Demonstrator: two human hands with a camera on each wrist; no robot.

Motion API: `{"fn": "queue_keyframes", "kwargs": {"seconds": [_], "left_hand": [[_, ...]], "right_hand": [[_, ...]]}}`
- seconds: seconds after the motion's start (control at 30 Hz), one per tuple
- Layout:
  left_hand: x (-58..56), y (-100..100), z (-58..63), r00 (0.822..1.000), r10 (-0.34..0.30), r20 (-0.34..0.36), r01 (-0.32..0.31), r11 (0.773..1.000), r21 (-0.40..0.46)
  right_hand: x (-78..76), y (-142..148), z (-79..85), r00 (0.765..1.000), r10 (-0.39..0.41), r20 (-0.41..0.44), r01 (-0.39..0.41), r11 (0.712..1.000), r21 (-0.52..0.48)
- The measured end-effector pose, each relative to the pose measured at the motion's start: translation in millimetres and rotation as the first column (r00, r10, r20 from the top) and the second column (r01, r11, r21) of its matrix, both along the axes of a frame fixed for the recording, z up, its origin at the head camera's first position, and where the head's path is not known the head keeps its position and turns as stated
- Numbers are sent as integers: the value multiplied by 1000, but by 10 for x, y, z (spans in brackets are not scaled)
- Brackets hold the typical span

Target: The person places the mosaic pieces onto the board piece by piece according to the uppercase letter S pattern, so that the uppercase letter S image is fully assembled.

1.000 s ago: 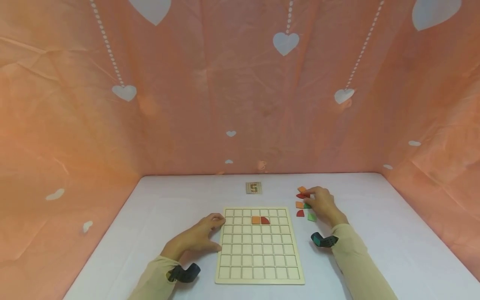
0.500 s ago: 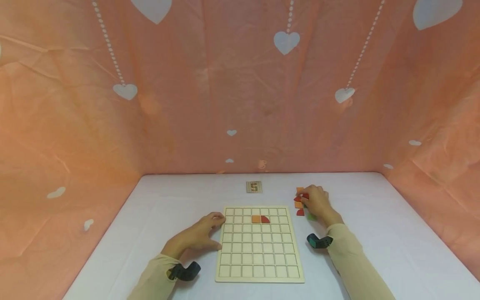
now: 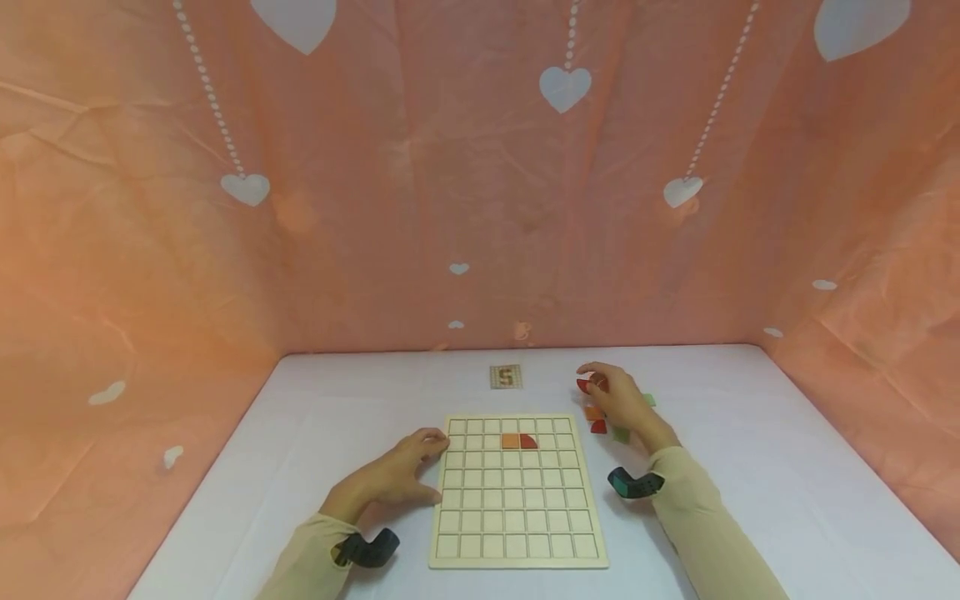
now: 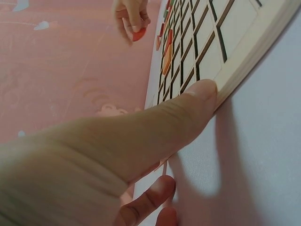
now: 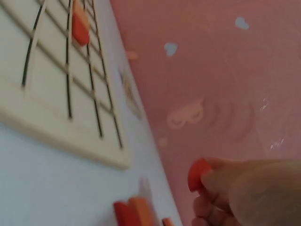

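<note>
My right hand (image 3: 621,402) pinches a red quarter-circle tile (image 5: 198,174) between thumb and fingers, raised above the table in the right wrist view. Below that hand lie loose tiles: an orange square (image 3: 593,413), a red rounded one (image 3: 597,427) and green ones (image 3: 622,434), some partly covered by it. My left hand (image 3: 393,471) rests at the left edge of a pale wooden grid board (image 3: 492,500), its thumb touching the rim and its fingers spread apart. Near the board's top, an orange square tile (image 3: 511,441) sits beside a red quarter-circle tile (image 3: 528,441) in neighbouring cells.
A small pattern card (image 3: 506,377) with an S- or 5-like figure lies behind the board. A light green tile (image 3: 649,400) is to the right of my right hand. White cloth (image 3: 337,392) covers the table, and an orange-pink curtain (image 3: 487,208) with hearts encloses it.
From the loose tiles, my right hand has moved slightly left and up, now with a red tile between its fingers. The left hand and board have stayed in place.
</note>
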State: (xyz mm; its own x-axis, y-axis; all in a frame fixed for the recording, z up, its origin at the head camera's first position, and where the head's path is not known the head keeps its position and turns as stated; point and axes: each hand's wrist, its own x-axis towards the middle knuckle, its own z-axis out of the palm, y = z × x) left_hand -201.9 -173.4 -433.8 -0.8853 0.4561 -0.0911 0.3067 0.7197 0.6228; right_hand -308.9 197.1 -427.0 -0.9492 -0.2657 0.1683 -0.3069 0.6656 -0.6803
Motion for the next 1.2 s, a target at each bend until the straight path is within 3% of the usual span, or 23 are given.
{"fn": "queue_keyframes", "kwargs": {"seconds": [0.2, 0.6, 1.0, 1.2], "left_hand": [[-14, -2, -11, 1000, 1, 8, -1, 1000, -11], [-8, -7, -28, 1000, 14, 11, -14, 1000, -22], [-52, -42, -62, 999, -25, -27, 24, 999, -22], [-63, -37, -56, 999, -37, -22, 37, 999, -17]], "right_hand": [[15, -68, 51, 998, 10, -68, -7, 999, 40], [133, -260, 189, 997, 73, -11, -74, 982, -173], [212, -485, 174, 976, 202, -81, -216, 949, -230], [263, -550, 209, 962, 266, -59, -272, 922, -276]]}}
